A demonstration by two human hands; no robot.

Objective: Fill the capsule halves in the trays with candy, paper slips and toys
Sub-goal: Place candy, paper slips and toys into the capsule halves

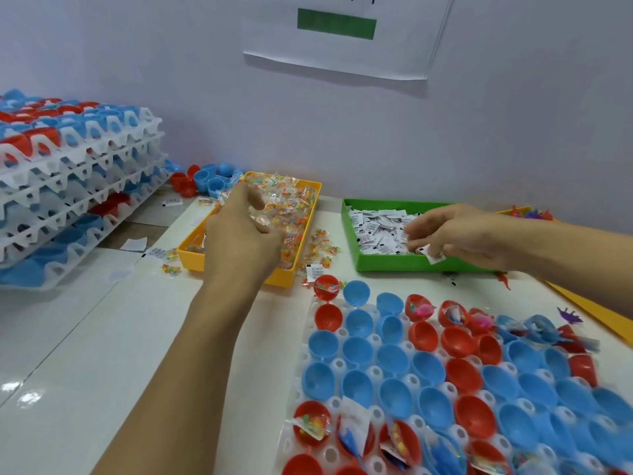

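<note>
Landmark: the yellow bin (191, 258) on the white counter (102, 337); places below are given from it.
Candy: clear packets of coloured candy (294, 214) fill the yellow bin, and a few lie spilled on the counter just beside its near and right walls.
Slips: white paper slips (376, 231) lie heaped in a green bin (387, 264), right of the yellow bin and a little apart from it.
Toys: small coloured toys (531, 212) show at the far right, beyond the green bin, partly hidden by the right forearm.
Tray: the white tray (337, 365) of red and blue capsule halves (356, 351) lies nearer the person, to the right of the yellow bin; most halves look hollow, while some in the far and nearest rows hold candy, slips or toys.
Stack: a stack of trays (78, 186) with halves stands left of the yellow bin, and loose halves (205, 181) lie behind it by the wall.
Left grip: the left hand (239, 234) is over the yellow bin with its fingers curled down into the candy; whether they have closed on a packet cannot be told.
Right grip: the right hand (455, 236) is over the near edge of the green bin, pinching one slip (434, 256) between thumb and fingertips.
</note>
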